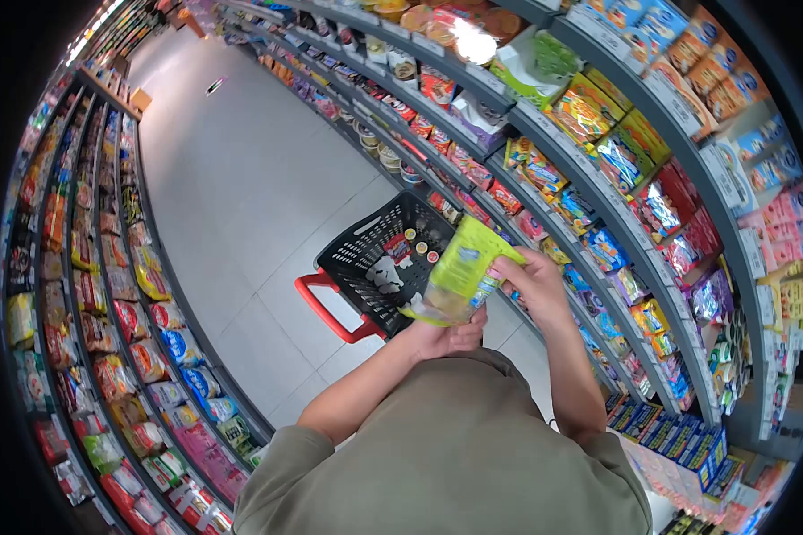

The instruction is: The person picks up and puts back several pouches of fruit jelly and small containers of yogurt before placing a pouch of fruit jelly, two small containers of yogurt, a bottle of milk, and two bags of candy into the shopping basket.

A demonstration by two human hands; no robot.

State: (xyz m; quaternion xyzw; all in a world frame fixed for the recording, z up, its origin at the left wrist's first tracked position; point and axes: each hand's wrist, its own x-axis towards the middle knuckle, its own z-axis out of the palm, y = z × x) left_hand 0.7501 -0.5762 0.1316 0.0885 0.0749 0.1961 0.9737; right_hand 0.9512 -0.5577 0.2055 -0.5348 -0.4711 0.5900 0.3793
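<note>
L hand [451,337] cupped under packet [462,267] btm; R hand [533,281] pinches its top edge; label unreadable; basket [366,254] partly hidden behind packet, contents unclear.

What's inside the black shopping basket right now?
The black basket holds a few round-capped items and a white item. The green packet, held in the left hand and right hand, covers the basket's near corner, so anything there is hidden.
</note>
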